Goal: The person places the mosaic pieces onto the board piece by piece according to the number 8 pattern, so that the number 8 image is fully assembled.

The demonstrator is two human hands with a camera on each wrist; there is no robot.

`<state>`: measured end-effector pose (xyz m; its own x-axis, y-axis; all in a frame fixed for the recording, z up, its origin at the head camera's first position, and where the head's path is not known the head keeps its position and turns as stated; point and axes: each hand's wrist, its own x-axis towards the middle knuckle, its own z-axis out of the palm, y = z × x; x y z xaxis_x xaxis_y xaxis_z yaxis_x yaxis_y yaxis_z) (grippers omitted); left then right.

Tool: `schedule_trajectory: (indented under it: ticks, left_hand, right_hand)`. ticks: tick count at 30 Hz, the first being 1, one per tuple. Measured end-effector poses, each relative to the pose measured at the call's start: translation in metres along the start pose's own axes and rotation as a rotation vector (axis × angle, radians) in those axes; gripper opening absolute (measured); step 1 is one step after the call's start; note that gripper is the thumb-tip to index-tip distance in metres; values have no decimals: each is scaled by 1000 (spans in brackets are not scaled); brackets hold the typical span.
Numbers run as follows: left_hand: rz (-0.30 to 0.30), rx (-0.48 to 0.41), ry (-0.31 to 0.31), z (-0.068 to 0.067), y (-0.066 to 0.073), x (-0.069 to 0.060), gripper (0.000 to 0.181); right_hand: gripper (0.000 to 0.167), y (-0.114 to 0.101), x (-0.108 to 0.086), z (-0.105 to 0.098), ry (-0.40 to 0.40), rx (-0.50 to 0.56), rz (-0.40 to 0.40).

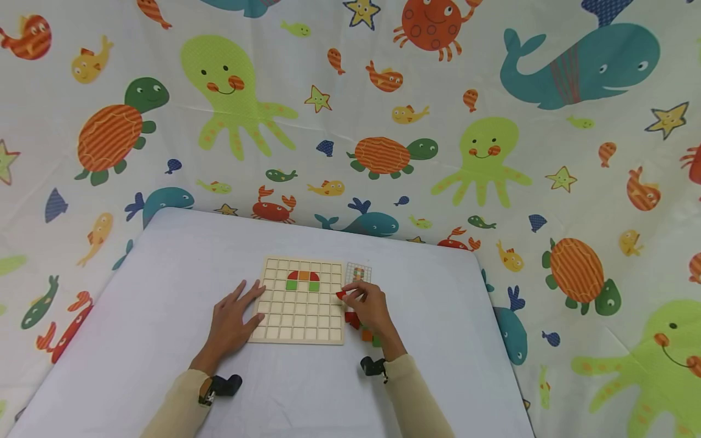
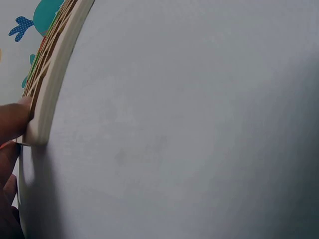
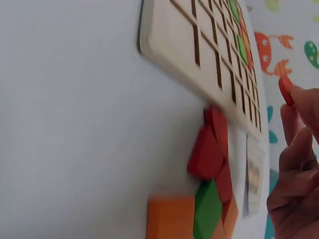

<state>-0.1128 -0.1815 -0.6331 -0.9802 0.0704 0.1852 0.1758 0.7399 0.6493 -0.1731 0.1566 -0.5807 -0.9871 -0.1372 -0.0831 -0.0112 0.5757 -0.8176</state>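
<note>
A wooden grid board (image 1: 300, 316) lies on the white table. Set in its upper cells are two rounded red pieces (image 1: 293, 275), an orange square (image 1: 303, 275) between them, and two green squares (image 1: 291, 285) below the reds. The left hand (image 1: 230, 322) rests at the board's left edge, fingers spread; the left wrist view shows a digit against the board's wooden rim (image 2: 50, 94). Thumb and fingertips of the right hand (image 1: 371, 310) pinch a small red piece (image 3: 285, 89) over the board's right edge. The fingers partly hide that piece in the head view.
Loose red blocks (image 3: 207, 154), a green block (image 3: 208, 209) and orange blocks (image 3: 171, 216) lie right of the board, partly under the right hand. A printed grid card (image 1: 358, 271) lies beside the upper right edge. Behind the table hangs a sea-animal cloth (image 1: 328, 213).
</note>
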Motion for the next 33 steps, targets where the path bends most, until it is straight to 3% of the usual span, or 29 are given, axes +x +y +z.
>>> schedule_trajectory:
  ticks: [13, 20, 33]
  left_hand:
    - [-13, 2, 0, 2, -1, 1, 67]
    - [-17, 0, -11, 0, 0, 1, 67]
    - [-28, -1, -23, -3, 2, 1, 67]
  right_hand:
    - [9, -34, 7, 59, 3, 15, -58]
    - [6, -47, 14, 81, 4, 45, -33]
    - [4, -56, 27, 108, 25, -155, 11]
